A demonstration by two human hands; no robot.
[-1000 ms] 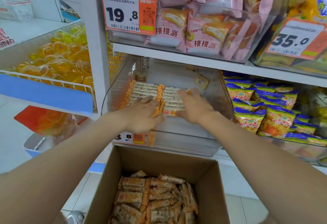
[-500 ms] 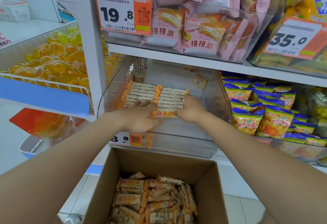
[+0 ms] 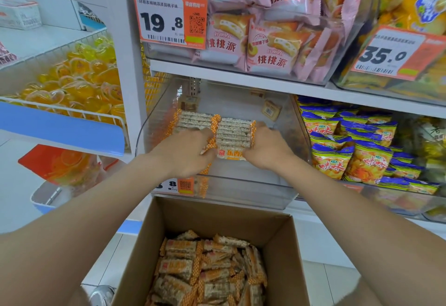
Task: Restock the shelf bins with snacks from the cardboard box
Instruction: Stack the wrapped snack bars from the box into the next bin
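Two side-by-side stacks of orange-edged snack bars [image 3: 233, 133] sit inside the clear shelf bin [image 3: 241, 192] at the middle shelf. My left hand [image 3: 185, 153] grips the left stack from the front, fingers curled round its end. My right hand [image 3: 266, 148] grips the right stack at its right side. Below, the open cardboard box [image 3: 277, 238] holds several more of the same bars [image 3: 207, 269].
Pink pie packets [image 3: 265, 40] fill the bin above, behind a 19.8 price tag [image 3: 169, 19]. Blue-and-yellow crisp bags [image 3: 357, 146] lie in the bin to the right. Yellow jelly cups [image 3: 77, 81] fill a wire basket on the left.
Both hands with the bar stacks stay in the bin; they have shifted only slightly, and the stacks look squared closer together.
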